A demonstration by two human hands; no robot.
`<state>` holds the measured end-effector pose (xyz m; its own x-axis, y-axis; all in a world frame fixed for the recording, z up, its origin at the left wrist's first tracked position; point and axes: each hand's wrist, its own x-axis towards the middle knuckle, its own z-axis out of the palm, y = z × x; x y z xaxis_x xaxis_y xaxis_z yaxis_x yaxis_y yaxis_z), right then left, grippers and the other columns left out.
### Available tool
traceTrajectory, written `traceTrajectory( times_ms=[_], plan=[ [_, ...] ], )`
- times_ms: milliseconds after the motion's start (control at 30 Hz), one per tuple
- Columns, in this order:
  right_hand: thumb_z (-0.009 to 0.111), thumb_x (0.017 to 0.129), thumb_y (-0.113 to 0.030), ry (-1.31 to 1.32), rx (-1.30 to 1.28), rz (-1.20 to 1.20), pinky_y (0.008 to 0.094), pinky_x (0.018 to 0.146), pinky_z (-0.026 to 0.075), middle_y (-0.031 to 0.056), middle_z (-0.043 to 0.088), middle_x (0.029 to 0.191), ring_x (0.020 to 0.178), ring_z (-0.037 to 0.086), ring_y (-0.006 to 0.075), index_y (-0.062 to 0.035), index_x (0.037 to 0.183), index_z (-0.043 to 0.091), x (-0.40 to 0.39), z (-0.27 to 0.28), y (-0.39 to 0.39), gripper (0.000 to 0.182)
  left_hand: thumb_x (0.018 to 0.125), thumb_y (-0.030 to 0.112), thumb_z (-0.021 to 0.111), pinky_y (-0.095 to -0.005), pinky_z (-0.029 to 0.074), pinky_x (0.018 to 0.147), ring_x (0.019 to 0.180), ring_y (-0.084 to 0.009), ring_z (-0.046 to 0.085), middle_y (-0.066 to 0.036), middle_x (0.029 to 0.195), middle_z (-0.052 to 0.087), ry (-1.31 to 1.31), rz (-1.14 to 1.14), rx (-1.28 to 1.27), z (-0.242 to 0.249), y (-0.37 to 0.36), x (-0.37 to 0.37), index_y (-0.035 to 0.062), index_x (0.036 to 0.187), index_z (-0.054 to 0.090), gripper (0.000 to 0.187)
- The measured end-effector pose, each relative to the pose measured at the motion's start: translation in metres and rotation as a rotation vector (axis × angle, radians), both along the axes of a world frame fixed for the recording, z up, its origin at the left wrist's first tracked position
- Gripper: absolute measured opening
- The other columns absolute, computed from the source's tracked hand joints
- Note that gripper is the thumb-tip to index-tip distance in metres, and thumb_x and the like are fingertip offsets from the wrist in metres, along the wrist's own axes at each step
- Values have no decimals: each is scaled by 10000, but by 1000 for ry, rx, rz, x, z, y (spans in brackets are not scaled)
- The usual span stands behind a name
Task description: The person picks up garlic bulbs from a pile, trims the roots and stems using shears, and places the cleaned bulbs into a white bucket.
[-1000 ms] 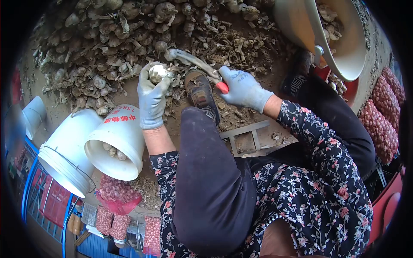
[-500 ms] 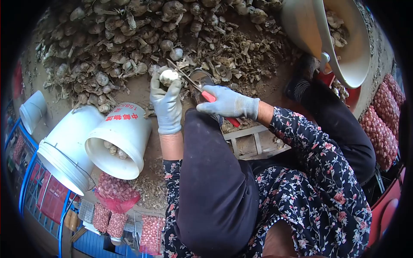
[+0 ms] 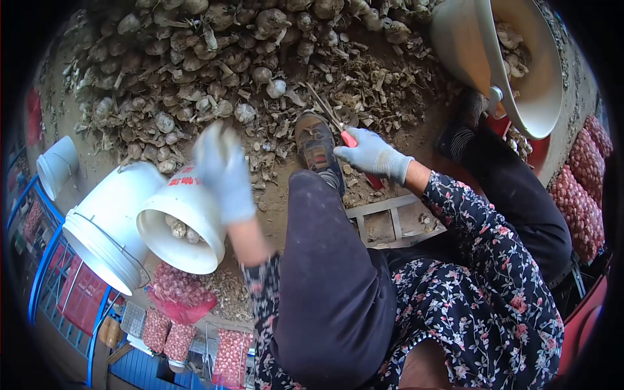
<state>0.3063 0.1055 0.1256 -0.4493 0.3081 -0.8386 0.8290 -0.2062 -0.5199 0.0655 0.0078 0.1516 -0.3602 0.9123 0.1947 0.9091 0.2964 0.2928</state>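
Note:
My right hand (image 3: pixel 374 155), in a pale work glove, is closed round the red handles of a pair of scissors (image 3: pixel 329 110), whose metal blades point up and left. My left hand (image 3: pixel 225 175), gloved too, is smeared by motion beside a white bucket with red lettering (image 3: pixel 195 260). Its fingers, and whether a bulb is in them, cannot be made out. Garlic bulbs (image 3: pixel 185 231) lie in that bucket. Beyond both hands spreads a large heap of dry garlic (image 3: pixel 175 71) with stalks.
A second white bucket (image 3: pixel 107 227) and a smaller one (image 3: pixel 57 168) stand at left. A big pale bucket (image 3: pixel 455 45) holds bulbs at upper right. Red net sacks (image 3: pixel 578 211) line the right; others (image 3: pixel 231 354) lie lower left. Trimmings (image 3: pixel 377 78) cover the ground near my shoe (image 3: pixel 316 146).
My left hand has swung left from the scissors toward the lettered bucket; the white bulb it held no longer shows clearly. My right hand has shifted slightly right with the scissors.

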Motion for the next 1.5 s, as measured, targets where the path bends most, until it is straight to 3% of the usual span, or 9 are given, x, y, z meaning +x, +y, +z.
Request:
traceTrajectory(
  times_ms=[33, 267, 433, 633, 967, 1033, 1167, 1300, 1500],
  plan=[
    [588, 806, -395, -33, -10, 64, 404, 883, 451, 255, 601, 1056, 1030, 575, 384, 12, 1061, 563, -1, 3, 3, 480, 854, 209, 598, -396, 475, 849, 947, -333, 606, -194, 1043, 617, -414, 320, -166, -25, 30, 6, -13, 1086, 583, 322],
    [555, 826, -385, -58, 84, 147, 432, 872, 456, 285, 604, 1023, 1003, 584, 407, 41, 1048, 506, 0, -1, 15, 483, 783, 353, 694, -393, 484, 835, 917, -345, 636, -238, 975, 645, -444, 219, -721, -113, 103, -5, -76, 1019, 578, 503],
    [566, 839, -416, -44, 364, 277, 439, 831, 480, 253, 617, 999, 958, 618, 368, -5, 1062, 489, -7, 2, 23, 474, 751, 54, 733, -219, 480, 763, 858, -92, 583, -54, 1016, 624, -1327, 350, 16, -68, 57, 4, -45, 1109, 569, 406],
    [647, 773, -454, 38, 692, 436, 446, 814, 449, 155, 609, 991, 933, 618, 315, -45, 1074, 489, -21, 16, 26, 532, 739, -54, 656, -206, 482, 774, 869, -86, 590, -46, 1021, 619, -1282, 247, -51, -27, 44, 25, -63, 1211, 523, 490],
    [610, 831, -367, 45, 373, 380, 465, 723, 494, 233, 640, 845, 833, 634, 390, -2, 982, 454, -14, 1, 21, 424, 736, -52, 681, -250, 503, 826, 916, -142, 613, -73, 997, 625, -1347, 396, -39, -43, 31, 22, -24, 1168, 566, 448],
    [612, 835, -342, 58, 351, 283, 470, 708, 488, 239, 638, 830, 836, 625, 406, -10, 984, 467, -4, 3, 6, 392, 760, -32, 632, -306, 520, 816, 910, -166, 625, -101, 1028, 633, -1996, 287, 358, -48, 27, 22, 1, 1161, 543, 411],
    [629, 838, -358, 146, 183, 127, 483, 726, 465, 254, 620, 847, 844, 602, 427, -8, 1011, 488, 5, 15, -10, 415, 822, 59, 563, -393, 505, 857, 976, -198, 614, -72, 1043, 633, -2313, 327, 548, -51, 21, 34, 43, 1153, 538, 333],
    [626, 839, -356, 198, 216, 90, 473, 728, 467, 254, 615, 860, 867, 598, 428, 2, 1003, 485, -8, 15, -11, 419, 846, 119, 538, -409, 427, 989, 1076, -222, 582, -100, 1118, 633, -2252, 375, 506, -58, 17, 45, 23, 1163, 558, 332],
    [610, 843, -297, 178, 218, 95, 468, 710, 463, 248, 607, 854, 869, 592, 426, 2, 940, 492, 1, 1, -19, 335, 815, 118, 553, -376, 475, 811, 884, -201, 578, -57, 1006, 601, -2245, 429, 391, -60, 3, 54, 54, 1112, 531, 304]
  ],
)
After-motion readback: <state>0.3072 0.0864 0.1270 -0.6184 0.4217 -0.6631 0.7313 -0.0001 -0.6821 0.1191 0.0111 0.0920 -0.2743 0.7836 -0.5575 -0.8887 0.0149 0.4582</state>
